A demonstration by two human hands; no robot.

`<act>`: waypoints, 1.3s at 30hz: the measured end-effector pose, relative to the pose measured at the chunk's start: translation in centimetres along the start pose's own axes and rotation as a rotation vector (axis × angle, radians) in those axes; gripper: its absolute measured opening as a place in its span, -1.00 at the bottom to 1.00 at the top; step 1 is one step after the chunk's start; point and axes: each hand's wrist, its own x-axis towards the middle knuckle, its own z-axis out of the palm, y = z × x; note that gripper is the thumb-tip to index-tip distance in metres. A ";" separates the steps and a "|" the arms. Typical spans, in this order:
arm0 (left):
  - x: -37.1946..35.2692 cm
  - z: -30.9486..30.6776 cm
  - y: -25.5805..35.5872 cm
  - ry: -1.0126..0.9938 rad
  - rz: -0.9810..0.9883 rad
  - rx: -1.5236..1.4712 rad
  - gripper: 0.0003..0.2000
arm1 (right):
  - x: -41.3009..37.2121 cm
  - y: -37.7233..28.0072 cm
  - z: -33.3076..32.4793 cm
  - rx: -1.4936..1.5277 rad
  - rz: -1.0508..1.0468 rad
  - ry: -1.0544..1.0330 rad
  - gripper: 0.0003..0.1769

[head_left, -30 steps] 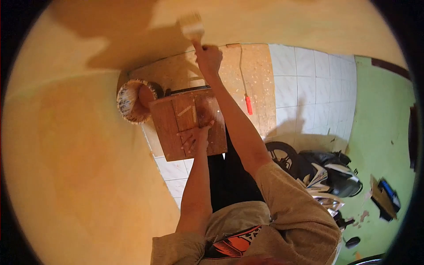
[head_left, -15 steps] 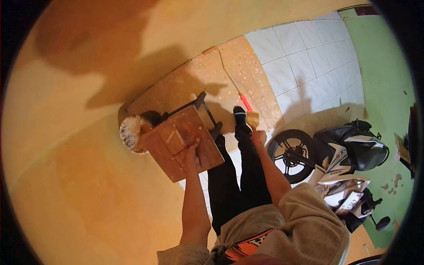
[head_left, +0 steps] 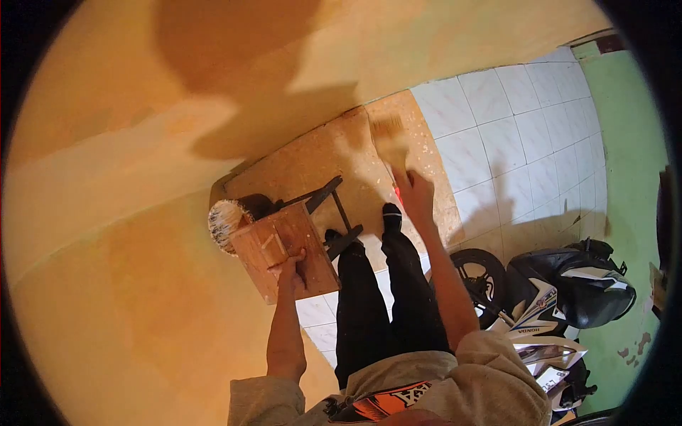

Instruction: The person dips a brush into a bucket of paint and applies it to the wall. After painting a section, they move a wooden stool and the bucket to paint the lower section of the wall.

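A wide, pale brush (head_left: 393,142) points up toward the wall, its handle in my closed right hand (head_left: 418,193). The brush is slightly blurred. To the left, a tilted wooden stool (head_left: 259,245) with dark legs shows its reddish-brown seat. My left hand (head_left: 288,270) grips the seat near its dark slot, with some fingers hidden. Just beyond the stool sits a round container (head_left: 226,226) with a paint-splattered whitish surface. Part of a red handle (head_left: 398,194) shows on the floor beside my right hand.
A yellow-orange wall (head_left: 327,42) rises ahead and continues on the left. My feet stand near the stool's legs on speckled brown flooring (head_left: 312,153), beside white tiles (head_left: 462,156). At right, a parked motorcycle (head_left: 540,291) stands near a green wall (head_left: 632,177).
My right hand has lifted the brush forward, away from my foot toward the wall. The view has shifted, and the stool with my left hand on it appears smaller and slightly farther left.
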 end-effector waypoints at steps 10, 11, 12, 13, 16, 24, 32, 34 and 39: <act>7.1 -3.9 -5.0 -0.209 -0.316 -0.070 0.44 | 16.4 -17.2 -3.5 0.310 -0.446 0.296 -0.50; 7.0 -3.7 -5.1 -0.215 -0.311 -0.089 0.46 | 17.4 -14.9 -2.0 0.229 -0.387 0.207 -0.49; 6.8 -3.7 -5.1 -0.220 -0.308 -0.108 0.48 | 17.7 -12.3 -0.5 0.148 -0.326 0.119 -0.47; 6.4 -3.4 -5.0 -0.229 -0.311 -0.113 0.48 | 17.4 -9.5 0.7 0.037 -0.275 0.054 -0.43; 4.7 -1.0 -2.9 0.017 -0.322 -0.073 0.28 | 18.7 -3.2 1.4 -0.251 -0.186 -0.054 -0.39; -7.0 2.0 7.2 0.348 -0.452 0.069 0.51 | 13.6 -22.7 -9.5 0.233 -0.228 0.174 -0.64; -8.7 1.2 8.3 0.327 -0.414 0.016 0.46 | 17.1 -11.7 -0.5 0.154 -0.187 0.031 -0.60; -5.4 0.5 5.4 0.312 -0.436 0.015 0.45 | 16.7 -9.0 -0.3 -0.189 -0.107 -0.125 -0.50; -1.8 0.5 1.0 0.351 -0.368 -0.034 0.51 | 16.6 -19.6 -8.2 0.096 -0.238 0.095 -0.67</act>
